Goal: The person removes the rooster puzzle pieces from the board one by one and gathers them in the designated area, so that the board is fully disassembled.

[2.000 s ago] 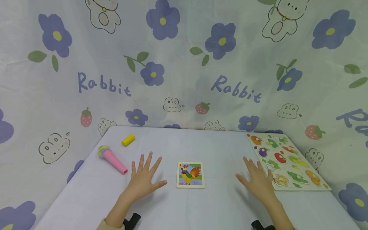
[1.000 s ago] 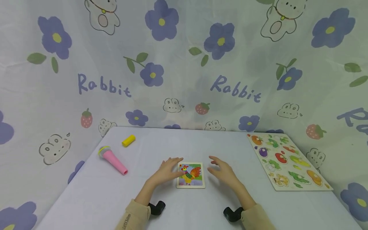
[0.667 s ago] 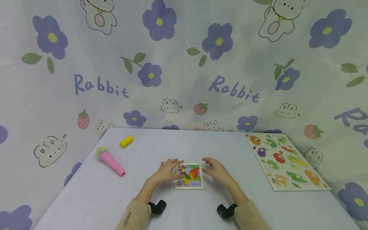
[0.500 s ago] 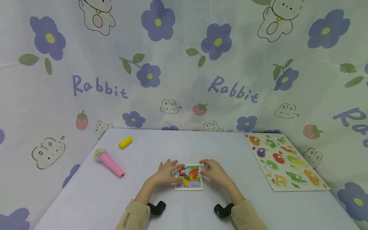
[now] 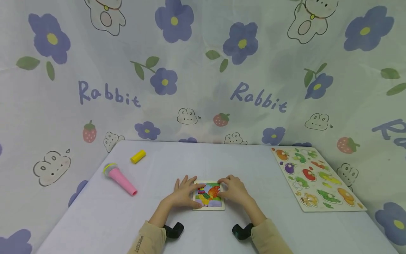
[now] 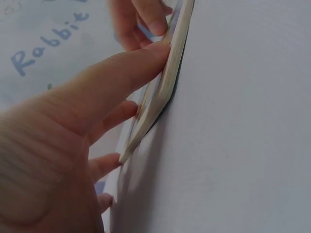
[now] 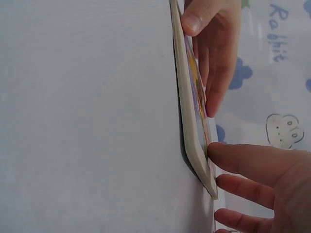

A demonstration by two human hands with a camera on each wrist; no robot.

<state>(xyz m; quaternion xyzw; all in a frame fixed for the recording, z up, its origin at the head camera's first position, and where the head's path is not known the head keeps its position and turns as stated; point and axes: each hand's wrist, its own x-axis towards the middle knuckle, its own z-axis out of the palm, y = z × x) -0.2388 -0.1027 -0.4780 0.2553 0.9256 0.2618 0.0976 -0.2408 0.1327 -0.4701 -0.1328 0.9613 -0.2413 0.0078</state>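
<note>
A small square board with a rooster picture and a pale raised frame lies flat on the white-covered table. My left hand touches its left side, thumb and index finger spread over the picture. My right hand bends over the right side, with its thumb and index fingertips on the frame and picture edge. In the left wrist view, the left thumb rests on the board's rim. The right wrist view has the right thumb against the board's edge. The board's underside is hidden.
A pink toy microphone and a yellow cylinder lie at the left. On the right lies a vegetable puzzle board with knobbed pieces. A patterned cloth hangs behind the table. Black wrist cameras sit on both wrists.
Both hands have come inward from wide apart, fingers spread, to the two sides of the rooster board. Their fingertips now touch it. The board stays on the table.
</note>
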